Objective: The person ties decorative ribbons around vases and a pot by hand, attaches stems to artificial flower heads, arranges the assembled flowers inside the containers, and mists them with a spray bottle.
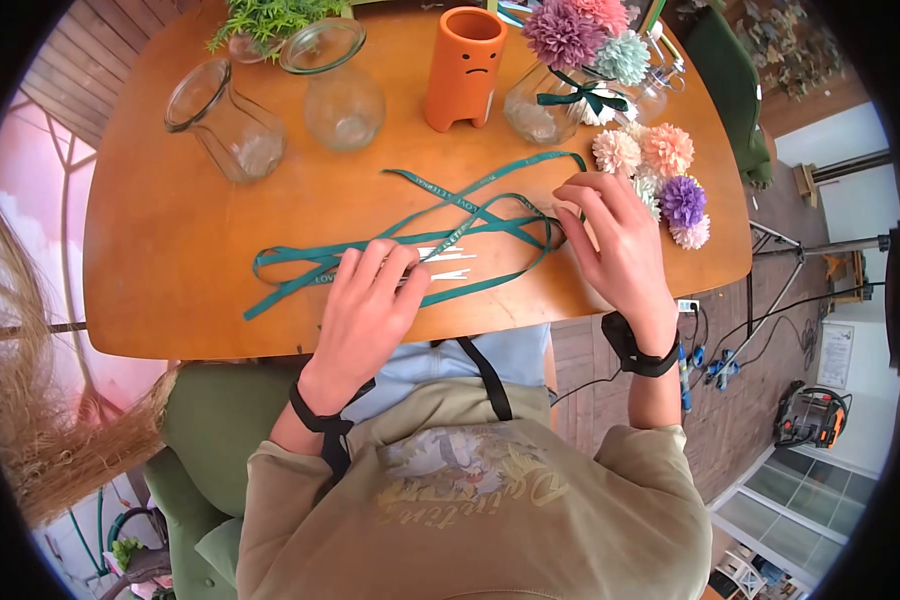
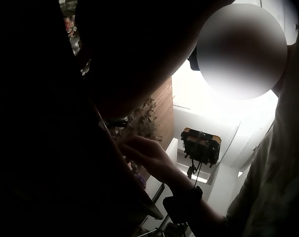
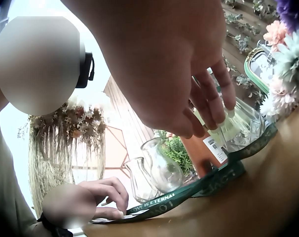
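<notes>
A long dark green ribbon (image 1: 470, 290) with pale lettering lies in crossing loops over the table. My left hand (image 1: 365, 295) rests low at the ribbon's near side, its thumb and fingers pinching a strand above some thin white strips (image 1: 450, 274). Over the right end of the loops hovers my right hand (image 1: 618, 240), fingers loosely bent and thumb apart from the index finger. In the right wrist view, its fingers (image 3: 216, 101) hang above the ribbon (image 3: 189, 190) with nothing visible between them. The left wrist view is mostly dark and hides the left fingers.
Along the back stand two glass vases (image 1: 345, 105), an orange sad-faced pot (image 1: 460, 75) and a glass vase with a ribbon bow (image 1: 540, 108). Pompom flowers (image 1: 682, 200) lie right of my right hand. A green plant (image 1: 270, 20) sits at the back left.
</notes>
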The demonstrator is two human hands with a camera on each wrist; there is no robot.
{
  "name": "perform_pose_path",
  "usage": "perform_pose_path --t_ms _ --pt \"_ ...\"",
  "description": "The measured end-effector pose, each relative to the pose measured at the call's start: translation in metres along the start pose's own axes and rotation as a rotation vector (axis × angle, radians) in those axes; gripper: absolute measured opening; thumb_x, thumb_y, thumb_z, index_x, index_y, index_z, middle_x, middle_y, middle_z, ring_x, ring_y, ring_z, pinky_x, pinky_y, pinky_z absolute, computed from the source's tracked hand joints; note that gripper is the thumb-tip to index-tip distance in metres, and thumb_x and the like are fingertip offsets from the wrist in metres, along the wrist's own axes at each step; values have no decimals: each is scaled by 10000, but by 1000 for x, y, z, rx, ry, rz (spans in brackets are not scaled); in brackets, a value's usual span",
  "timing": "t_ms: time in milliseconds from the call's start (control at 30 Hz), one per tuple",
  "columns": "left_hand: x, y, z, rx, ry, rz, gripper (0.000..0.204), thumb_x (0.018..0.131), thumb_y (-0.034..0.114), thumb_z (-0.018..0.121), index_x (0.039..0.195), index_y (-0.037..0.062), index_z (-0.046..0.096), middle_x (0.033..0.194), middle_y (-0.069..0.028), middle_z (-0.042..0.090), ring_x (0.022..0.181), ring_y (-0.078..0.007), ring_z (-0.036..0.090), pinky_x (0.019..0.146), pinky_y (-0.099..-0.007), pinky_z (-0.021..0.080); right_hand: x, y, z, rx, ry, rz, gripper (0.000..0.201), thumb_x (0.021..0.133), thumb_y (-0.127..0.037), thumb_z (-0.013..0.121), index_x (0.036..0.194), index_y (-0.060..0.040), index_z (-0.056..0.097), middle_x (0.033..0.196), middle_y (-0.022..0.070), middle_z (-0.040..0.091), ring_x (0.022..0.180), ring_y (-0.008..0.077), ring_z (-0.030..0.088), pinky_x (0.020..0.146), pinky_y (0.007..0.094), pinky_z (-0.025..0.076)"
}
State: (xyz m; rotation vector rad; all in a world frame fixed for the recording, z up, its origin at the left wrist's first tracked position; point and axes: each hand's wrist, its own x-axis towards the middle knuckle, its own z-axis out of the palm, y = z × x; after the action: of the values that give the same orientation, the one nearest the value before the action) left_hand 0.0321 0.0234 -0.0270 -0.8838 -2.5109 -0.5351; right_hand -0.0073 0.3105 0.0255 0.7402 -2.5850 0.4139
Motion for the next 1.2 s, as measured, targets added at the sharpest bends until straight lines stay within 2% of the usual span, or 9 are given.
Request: perform_pose_path --t_ms 167,333,500,667,733,833,967,1033,1200 --pt "0 -1 2 4 -39 -21 166 834 56 751 916 15 613 997 -84 596 945 -273 563 776 -397 436 2 -5 15 45 -25 24 226 884 -86 742 1092 -51 661 1090 89 623 970 302 610 814 408 525" --pt "1 -1 0 20 -77 -31 177 846 65 750 932 4 607 993 -93 586 946 -275 557 787 -403 440 2 -8 29 63 -170 -3 267 915 -171 726 1146 -50 670 1158 93 618 1048 303 590 878 410 516" --pt "-1 1 3 138 -114 5 197 842 72 756 951 3 607 1015 -96 586 965 -274 558 802 -404 451 4 -14 25 101 -208 -22 272 919 -174 728 1153 -50 671 1163 94 620 1038 308 593 870 414 516" --pt "-1 -2 7 181 -94 2 217 837 65 757 977 2 604 1045 -100 591 996 -277 564 815 -412 452 22 -18 12 162 -100 -18 266 894 -125 755 1131 -51 660 1171 108 623 1010 329 622 834 432 531" --pt "-1 -4 5 111 -2 -67 229 845 25 738 1016 10 586 1063 -108 597 1008 -291 566 820 -420 447 33 -17 7 137 -60 -68 319 895 -102 750 1192 -62 643 1197 121 621 949 333 655 769 429 551" --pt "1 -4 -2 -8 131 -108 245 855 -25 709 1051 21 569 1045 -116 609 978 -309 572 823 -420 440 54 -19 10 195 110 -73 456 916 -74 712 1350 -88 573 1287 137 602 767 322 691 633 415 570" --pt "-4 -4 -4 -87 210 -105 267 860 -59 686 1069 34 549 1009 -123 617 939 -321 579 806 -418 438 88 -26 14 179 185 -72 502 927 -93 706 1397 -102 530 1318 164 584 752 324 698 618 432 580" --pt "-4 -5 -5 -118 245 -94 271 858 -78 677 1093 19 581 961 -129 609 905 -324 575 792 -429 445 102 -28 16 121 145 -42 553 942 -134 696 1448 -109 472 1347 231 562 757 368 711 611 442 596" --pt "-7 -3 -12 -66 191 -134 288 853 -85 672 1127 -5 637 924 -126 593 875 -311 562 768 -419 454 125 -19 34 42 147 -70 574 957 -190 687 1470 -100 445 1394 309 512 794 437 718 622 454 613"
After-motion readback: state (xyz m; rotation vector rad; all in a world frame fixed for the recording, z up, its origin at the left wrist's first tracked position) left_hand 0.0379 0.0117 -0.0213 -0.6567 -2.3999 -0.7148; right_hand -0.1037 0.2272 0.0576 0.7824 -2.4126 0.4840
